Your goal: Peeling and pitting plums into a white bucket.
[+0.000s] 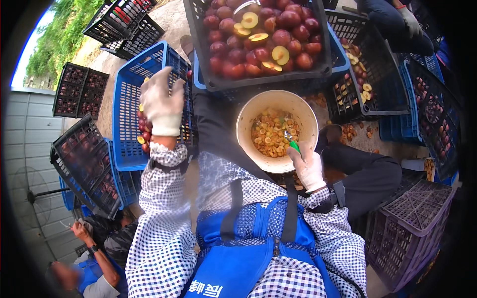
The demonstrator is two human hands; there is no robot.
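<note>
My right hand (308, 166), in a pale glove, grips a small metal scoop with a green handle (294, 145). Its metal tip is over a white bucket (244, 130), whose bottom is covered with plum pits and scraps (272, 138). Above the blue plastic crate (125, 108) on the left hovers my gloved left hand (162, 104), fingers apart, with nothing seen in it. Plums and yellow-fleshed halves (144, 126) lie in that crate, partly hidden by the hand. In front of me, a black crate (261, 82) holds whole red plums (238, 56) and cut halves (280, 56).
At right stands a tilted black crate (387, 89) with halved plums. A purple crate (410, 223) is at lower right. Stacked plum crates (80, 91) line the left side. Other people sit nearby, one person's arm (100, 257) at lower left, another's gloved hand (410, 22) at upper right.
</note>
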